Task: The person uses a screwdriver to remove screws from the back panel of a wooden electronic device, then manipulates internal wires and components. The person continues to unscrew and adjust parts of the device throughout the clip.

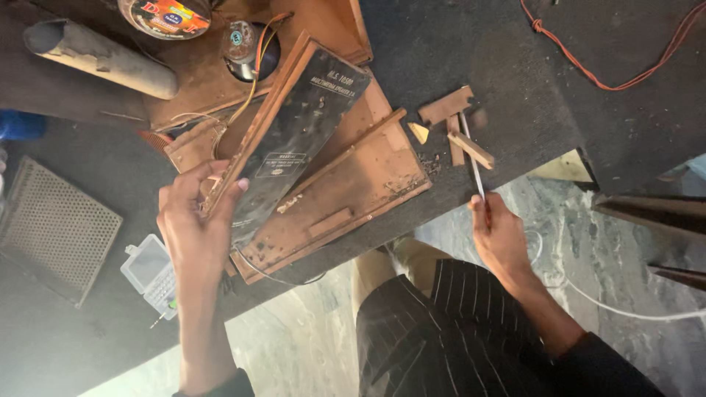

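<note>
A: Left hand (193, 234) status?

B: Closed in a grip round the lower end of the black back panel (290, 143), thumb on the near face, fingers curled over the wooden edge. The panel is tilted up, running from the hand toward 1 o'clock, over the wooden speaker cabinet (346, 184).

A: Right hand (500, 239)?

B: Fingers pressed together round the handle of a screwdriver (474, 163). The thin metal shaft points toward 12 o'clock; its tip lies among the wood scraps (456, 125), touching or just over them, cannot tell which.

A: Where does the cabinet sit?

B: On the dark table (471, 59), lying open and dusty. At its 11 o'clock end, a round speaker magnet (243, 40) with yellow and orange wires.

A: Rest of the surface?

B: Grey tube (99, 59) at 10 o'clock from the panel. Perforated metal grille (55, 228) at 9 o'clock of the left hand. Clear plastic parts box (151, 273) just beside the left forearm. Orange cord (610, 66) at 1 o'clock of the right hand, well apart.

A: Room?

B: Greenish marble floor (294, 345) below the table edge. Striped dark trousers (448, 331) between the arms. White cable (632, 305) on the floor at 4 o'clock.
</note>
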